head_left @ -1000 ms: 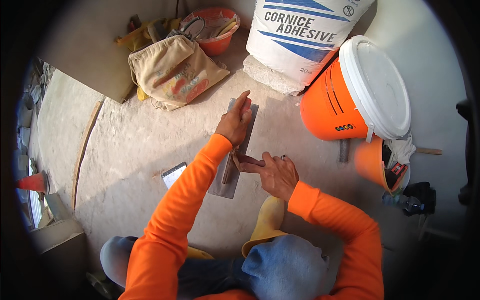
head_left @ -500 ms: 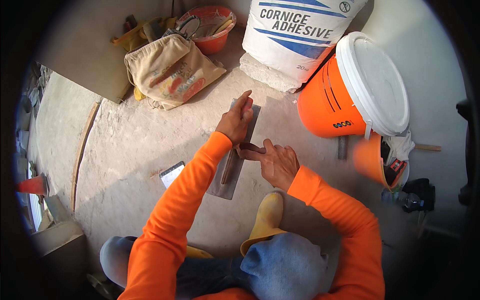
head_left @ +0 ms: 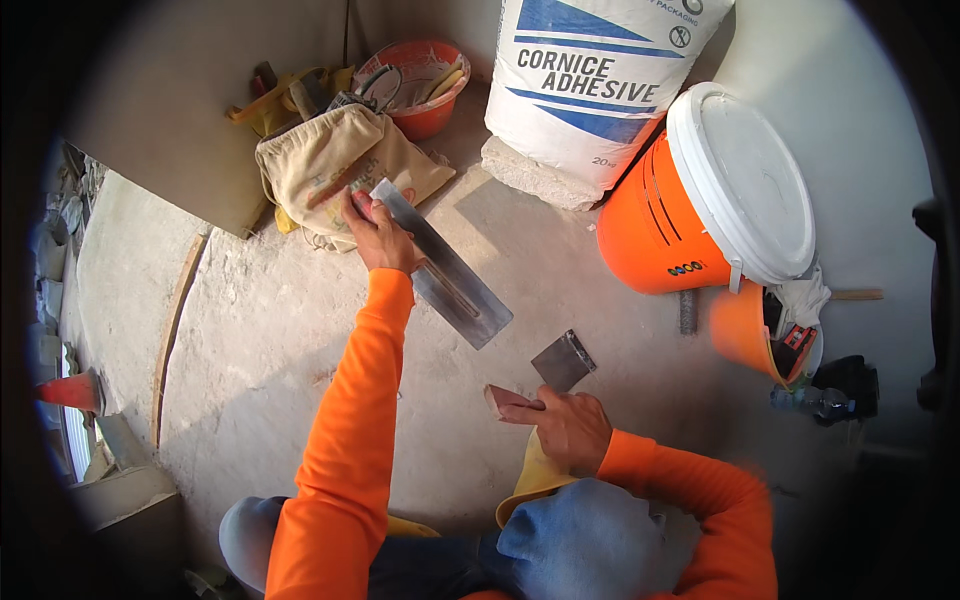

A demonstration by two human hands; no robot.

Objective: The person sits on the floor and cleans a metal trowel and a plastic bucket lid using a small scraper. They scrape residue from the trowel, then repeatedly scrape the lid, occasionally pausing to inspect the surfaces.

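A long steel trowel (head_left: 440, 263) is being held above a dusty concrete floor, its flat rectangular blade running diagonally from upper left to lower right, its grey underside with a raised central rib facing the camera. The left hand (head_left: 378, 232) is gripping its upper end, just in front of a cloth bag. Lower down and apart from it, a small scraper (head_left: 563, 361) is showing a dull, square metal blade tilted toward the upper right. The right hand (head_left: 565, 428) is closing around a reddish-brown wooden handle (head_left: 507, 399), whose end is pointing left.
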